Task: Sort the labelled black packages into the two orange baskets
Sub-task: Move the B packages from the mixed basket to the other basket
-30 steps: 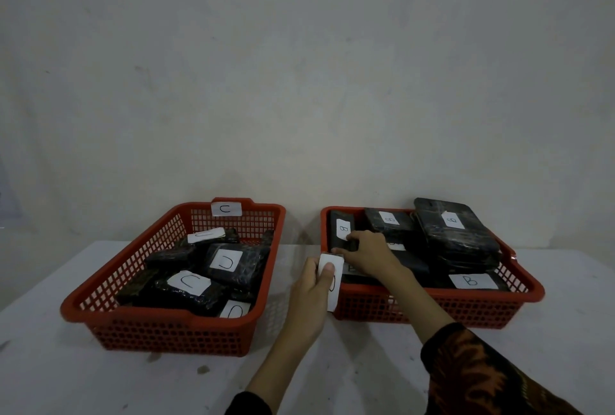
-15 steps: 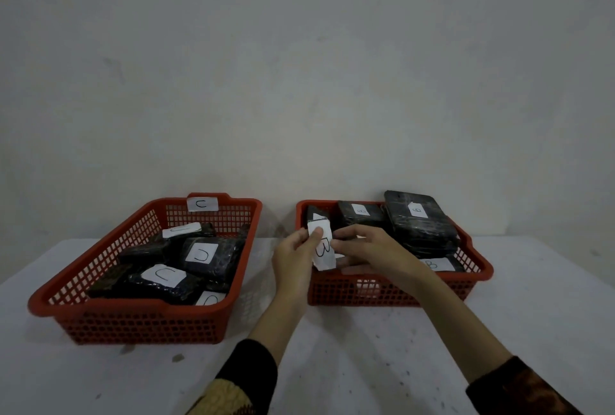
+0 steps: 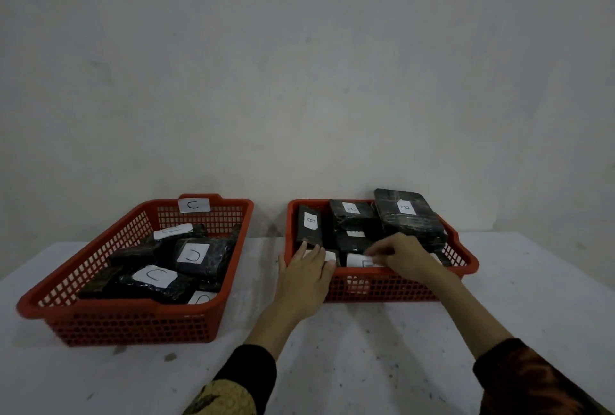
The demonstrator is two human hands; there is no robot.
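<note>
The right orange basket (image 3: 466,265) holds several black packages with white "B" labels, such as the large one (image 3: 407,218) at the back right. The left orange basket (image 3: 83,255) holds several black packages marked "C", one of them in the middle (image 3: 196,256). My left hand (image 3: 304,276) lies over the front left rim of the right basket, its straight fingers resting on a white-labelled package just inside. My right hand (image 3: 404,255) reaches into the front of the same basket, and its fingertips pinch the edge of a white label (image 3: 359,261) lying there.
Both baskets stand on a white table (image 3: 349,348) against a pale wall. A white "C" tag (image 3: 194,205) is stuck on the far rim of the left basket. A gap of bare table separates the two baskets.
The white "B" label that my left hand held up in front of the basket has gone down inside its front edge. Both hands lowered onto the basket's front.
</note>
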